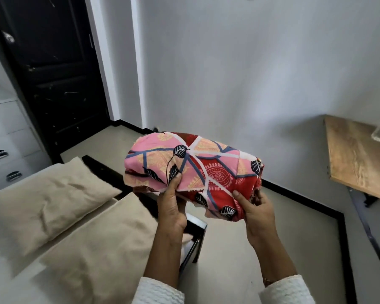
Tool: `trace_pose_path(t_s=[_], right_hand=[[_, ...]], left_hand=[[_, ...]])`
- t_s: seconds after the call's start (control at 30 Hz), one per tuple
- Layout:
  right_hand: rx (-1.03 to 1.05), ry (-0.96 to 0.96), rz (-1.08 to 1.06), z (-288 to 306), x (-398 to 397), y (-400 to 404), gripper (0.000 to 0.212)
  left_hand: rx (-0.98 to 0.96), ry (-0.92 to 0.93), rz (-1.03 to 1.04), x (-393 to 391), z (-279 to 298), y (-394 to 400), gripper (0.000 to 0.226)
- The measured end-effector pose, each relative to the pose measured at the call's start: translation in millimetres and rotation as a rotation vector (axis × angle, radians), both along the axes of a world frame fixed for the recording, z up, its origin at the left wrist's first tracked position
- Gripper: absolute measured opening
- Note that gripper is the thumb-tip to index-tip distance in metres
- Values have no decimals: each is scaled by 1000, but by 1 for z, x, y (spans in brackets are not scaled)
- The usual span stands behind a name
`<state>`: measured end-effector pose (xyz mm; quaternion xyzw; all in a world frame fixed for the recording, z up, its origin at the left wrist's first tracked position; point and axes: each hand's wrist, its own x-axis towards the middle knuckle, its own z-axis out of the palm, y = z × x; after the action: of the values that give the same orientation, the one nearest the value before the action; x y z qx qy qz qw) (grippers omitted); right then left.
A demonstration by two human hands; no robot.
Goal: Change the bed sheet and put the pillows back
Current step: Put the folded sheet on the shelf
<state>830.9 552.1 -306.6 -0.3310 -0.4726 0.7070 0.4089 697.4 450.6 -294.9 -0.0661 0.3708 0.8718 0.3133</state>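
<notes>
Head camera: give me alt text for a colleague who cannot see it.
Both hands, left and right, hold a folded red and pink patterned bed sheet in the air beside the bed. Two beige pillows lie on the bed, a black door stands behind, and a wooden table sits at right.

Home bedroom: bed point(15, 270) with two beige pillows point(46, 200), white drawer unit point(7, 137), dark door point(53, 73), wooden table point(358, 159).

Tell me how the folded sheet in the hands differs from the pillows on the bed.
The folded sheet is patterned in pink and red; the pillows are plain beige. The sheet is held up in the air by both hands; the pillows lie flat on the bed. Both are fabric.
</notes>
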Motion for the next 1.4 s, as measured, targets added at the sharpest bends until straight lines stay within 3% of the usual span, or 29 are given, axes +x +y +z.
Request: trace_pose_path(t_s=[0.07, 0.17, 0.3, 0.33, 0.47, 0.57, 0.73, 0.83, 0.93, 1.1, 1.27, 1.3, 1.4], right_hand=[[5, -3, 12, 6, -21, 55, 111], [39, -3, 6, 18, -53, 128, 106], [34, -8, 44, 24, -89, 215, 49], [25, -7, 46, 23, -95, 231, 48], [38, -11, 98, 22, -136, 301, 76], [62, -22, 169, 20, -180, 358, 48], [93, -50, 321, 34, -265, 431, 38], [102, -52, 416, 34, -315, 451, 36], [100, -38, 535, 27, -376, 455, 38], [110, -21, 763, 12, -502, 438, 42], [93, 22, 938, 19, -661, 393, 89], [98, 27, 972, 24, -698, 381, 86], [108, 50, 1065, 34, -796, 345, 44]], left_hand=[[31, -32, 6, -23, 3, 53, 20], [-28, -57, 23, -57, 13, 121, 8], [-106, -159, 16, -92, 15, 194, 7], [-107, -178, 5, -99, 14, 207, 7], [-96, -220, 8, -141, 17, 270, 9], [7, -297, 75, -176, 18, 317, 15], [100, -316, 268, -234, 26, 369, 13], [40, -242, 447, -267, 25, 381, 11], [-34, -148, 637, -308, 16, 378, 31], [-129, -58, 902, -402, 2, 350, 37], [-202, 23, 1064, -527, 6, 307, 40], [-228, 43, 1103, -558, 9, 294, 44], [-286, 69, 1187, -633, 23, 261, 51]])
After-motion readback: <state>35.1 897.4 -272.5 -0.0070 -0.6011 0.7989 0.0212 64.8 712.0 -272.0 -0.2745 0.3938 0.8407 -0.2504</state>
